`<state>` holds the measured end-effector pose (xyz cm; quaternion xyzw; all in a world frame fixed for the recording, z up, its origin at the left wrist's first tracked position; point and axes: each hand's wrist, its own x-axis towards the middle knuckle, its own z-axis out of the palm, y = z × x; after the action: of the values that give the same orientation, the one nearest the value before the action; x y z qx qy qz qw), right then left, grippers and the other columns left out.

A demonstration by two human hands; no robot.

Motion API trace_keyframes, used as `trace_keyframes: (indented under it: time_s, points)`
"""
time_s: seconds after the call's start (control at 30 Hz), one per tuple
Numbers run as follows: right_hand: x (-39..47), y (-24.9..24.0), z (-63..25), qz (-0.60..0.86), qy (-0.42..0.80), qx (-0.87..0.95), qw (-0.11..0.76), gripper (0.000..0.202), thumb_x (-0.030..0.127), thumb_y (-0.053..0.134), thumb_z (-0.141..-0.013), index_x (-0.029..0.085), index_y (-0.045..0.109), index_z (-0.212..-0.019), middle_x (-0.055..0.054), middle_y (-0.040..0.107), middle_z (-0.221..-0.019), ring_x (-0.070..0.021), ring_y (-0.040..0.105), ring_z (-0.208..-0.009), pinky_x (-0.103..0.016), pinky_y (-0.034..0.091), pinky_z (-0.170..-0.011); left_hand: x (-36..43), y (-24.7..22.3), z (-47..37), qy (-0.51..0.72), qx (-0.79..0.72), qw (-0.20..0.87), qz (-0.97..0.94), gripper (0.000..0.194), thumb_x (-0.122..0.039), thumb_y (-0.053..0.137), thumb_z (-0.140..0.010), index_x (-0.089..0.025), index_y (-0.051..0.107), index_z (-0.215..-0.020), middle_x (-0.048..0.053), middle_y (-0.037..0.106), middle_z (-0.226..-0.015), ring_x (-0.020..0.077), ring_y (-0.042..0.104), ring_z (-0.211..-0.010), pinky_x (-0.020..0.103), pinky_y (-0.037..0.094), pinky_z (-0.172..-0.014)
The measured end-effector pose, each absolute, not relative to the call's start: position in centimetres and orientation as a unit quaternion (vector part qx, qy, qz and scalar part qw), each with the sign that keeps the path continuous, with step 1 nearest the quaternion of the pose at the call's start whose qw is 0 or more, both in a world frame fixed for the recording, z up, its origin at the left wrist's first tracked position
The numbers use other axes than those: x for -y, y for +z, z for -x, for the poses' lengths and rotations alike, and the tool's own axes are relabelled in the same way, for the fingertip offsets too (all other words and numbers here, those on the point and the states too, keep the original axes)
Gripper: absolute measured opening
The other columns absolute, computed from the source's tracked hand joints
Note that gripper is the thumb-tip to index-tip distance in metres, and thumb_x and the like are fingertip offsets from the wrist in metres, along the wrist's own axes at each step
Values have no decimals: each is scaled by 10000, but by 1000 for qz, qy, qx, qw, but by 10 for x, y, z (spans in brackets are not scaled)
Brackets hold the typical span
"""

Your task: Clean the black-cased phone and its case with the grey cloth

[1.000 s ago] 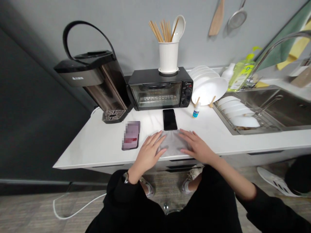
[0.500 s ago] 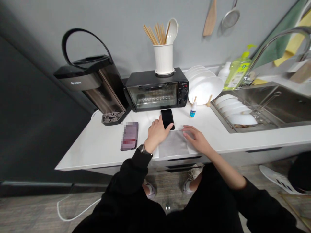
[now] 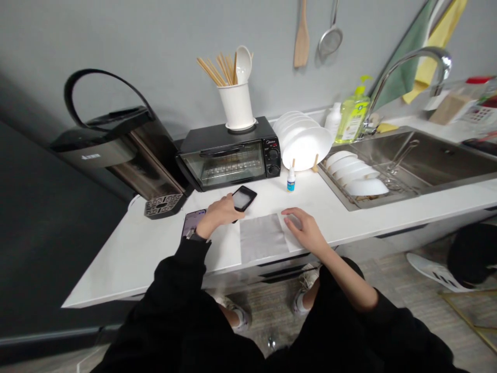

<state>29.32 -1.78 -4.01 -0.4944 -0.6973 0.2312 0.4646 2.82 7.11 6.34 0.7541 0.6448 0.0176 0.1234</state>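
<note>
My left hand (image 3: 222, 212) grips the near edge of a black phone (image 3: 248, 196), which lies at a slant on or just above the white counter. Whether the phone touches the counter, I cannot tell. Below it lies a flat grey cloth-like square (image 3: 263, 237). At the right edge of that square rests my right hand (image 3: 306, 230), empty, its thumb apart from its loosely curved fingers. A second phone (image 3: 191, 220), its screen lit, lies partly hidden behind my left wrist. Farther back stands a small white bottle (image 3: 291, 182) with a blue label.
Along the wall stand a black water dispenser (image 3: 128, 155) and a toaster oven (image 3: 233, 160) with a white utensil cup (image 3: 236, 106) on top. White plates (image 3: 306, 147), a green soap bottle (image 3: 352, 116) and a sink (image 3: 438, 166) with bowls (image 3: 365, 185) are to the right.
The black phone has turned and shifted left with my left hand, which now grips it. The grey square shows more fully. My view has swung to the right; the right hand stays beside the square.
</note>
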Motion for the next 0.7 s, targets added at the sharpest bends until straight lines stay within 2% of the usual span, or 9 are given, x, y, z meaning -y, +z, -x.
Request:
trace_keyframes:
  time_s: [0.07, 0.13, 0.2, 0.23, 0.3, 0.37, 0.43, 0.53, 0.7]
  points:
    - [24, -35, -290, 497, 247, 675, 486, 338, 484, 503, -1052, 226, 694, -1156, -106, 741, -1198, -273, 671, -1175, -443, 479, -1083, -33, 67, -26, 23, -616, 99, -781, 725, -361, 754, -757, -196, 504, -1417, 160, 694, -1307, 374, 708, -1126, 418, 550, -908]
    - [33, -27, -282, 483, 306, 641, 511, 409, 531, 462, -1067, 237, 676, -1252, -101, 722, -1288, -268, 645, -1244, -434, 452, -1117, 11, 62, -32, 56, -547, 56, -833, 808, -332, 729, -786, -195, 394, -1508, 153, 657, -1353, 350, 699, -1147, 413, 561, -923]
    - [44, -18, -270, 455, 387, 606, 525, 477, 566, 402, -1082, 258, 635, -1362, -80, 704, -1348, -253, 629, -1274, -415, 436, -1127, 52, 51, -41, 84, -493, 37, -865, 807, -295, 725, -792, -192, 375, -1512, 139, 650, -1337, 325, 703, -1113, 411, 575, -916]
    - [50, -14, -263, 447, 420, 590, 525, 496, 579, 385, -1084, 264, 629, -1379, -69, 718, -1317, -247, 645, -1234, -403, 451, -1099, 69, 45, -45, 92, -481, 33, -871, 785, -300, 730, -793, -186, 390, -1492, 127, 664, -1292, 312, 712, -1063, 410, 587, -882]
    - [62, -10, -253, 454, 464, 559, 516, 507, 619, 427, -1060, 255, 692, -1294, -48, 762, -1131, -241, 685, -1054, -375, 499, -976, 94, 32, -48, 107, -479, 4, -871, 754, -293, 723, -813, -177, 394, -1481, 113, 680, -1210, 301, 712, -1015, 401, 594, -819]
    - [73, -8, -248, 468, 508, 519, 504, 515, 666, 520, -1003, 229, 766, -1119, -36, 754, -931, -234, 675, -873, -354, 513, -837, 108, 24, -45, 112, -463, -36, -878, 747, -263, 718, -822, -166, 395, -1488, 100, 689, -1142, 287, 709, -961, 394, 588, -786]
    - [84, -8, -248, 462, 574, 466, 491, 523, 695, 596, -943, 213, 795, -977, -37, 736, -824, -230, 658, -785, -345, 505, -761, 114, 21, -38, 111, -437, -63, -890, 765, -256, 721, -820, -145, 392, -1502, 96, 692, -1095, 280, 702, -922, 394, 582, -769]
    - [99, -7, -252, 435, 663, 382, 475, 467, 669, 712, -858, 215, 815, -891, -48, 744, -781, -225, 658, -741, -338, 501, -727, 122, 21, -26, 106, -402, -64, -907, 784, -267, 721, -826, -123, 384, -1519, 86, 694, -1054, 266, 690, -898, 384, 574, -762]
    - [114, -4, -259, 419, 721, 319, 451, 378, 581, 843, -716, 221, 836, -828, -57, 768, -807, -225, 673, -758, -324, 497, -702, 136, 20, -18, 90, -370, -52, -923, 760, -293, 704, -862, -115, 381, -1527, 89, 702, -1090, 267, 689, -943, 381, 579, -789]
